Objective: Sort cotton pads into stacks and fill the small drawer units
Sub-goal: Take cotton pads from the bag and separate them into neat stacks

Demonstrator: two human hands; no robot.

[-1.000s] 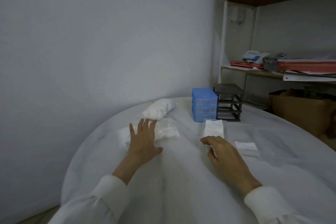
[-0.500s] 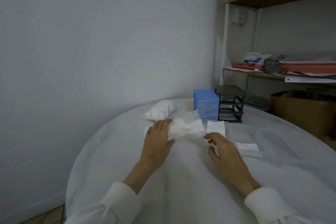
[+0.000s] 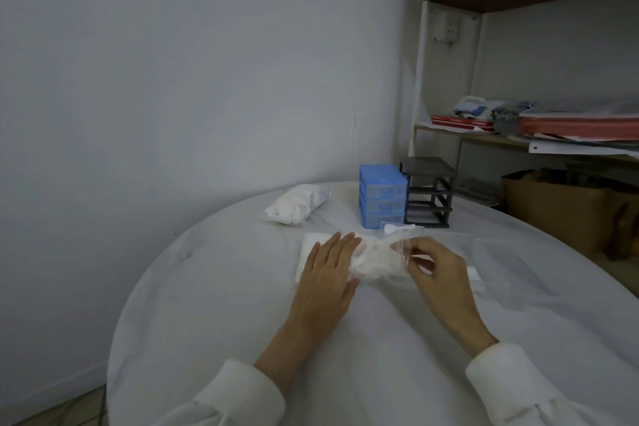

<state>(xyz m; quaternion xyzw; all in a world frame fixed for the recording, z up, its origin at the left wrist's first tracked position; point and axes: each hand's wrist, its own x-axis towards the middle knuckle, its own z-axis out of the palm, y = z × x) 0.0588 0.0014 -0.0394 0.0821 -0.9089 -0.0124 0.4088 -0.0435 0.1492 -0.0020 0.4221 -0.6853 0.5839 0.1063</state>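
My left hand (image 3: 328, 268) flat against the bag of cotton pads (image 3: 377, 261), my right hand (image 3: 437, 270) pinching its plastic, mid table (image 3: 214, 287), blue drawers (image 3: 382, 195) near the far edge

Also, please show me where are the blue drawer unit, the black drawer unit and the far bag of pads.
Blue drawer unit (image 3: 382, 204): head view, middle drawer front.
Black drawer unit (image 3: 428, 168): head view, top panel.
Far bag of pads (image 3: 295, 206): head view, bag middle.

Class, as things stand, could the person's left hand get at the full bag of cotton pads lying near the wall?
Probably yes: nothing lies between the left hand and the full bag, only bare tablecloth.
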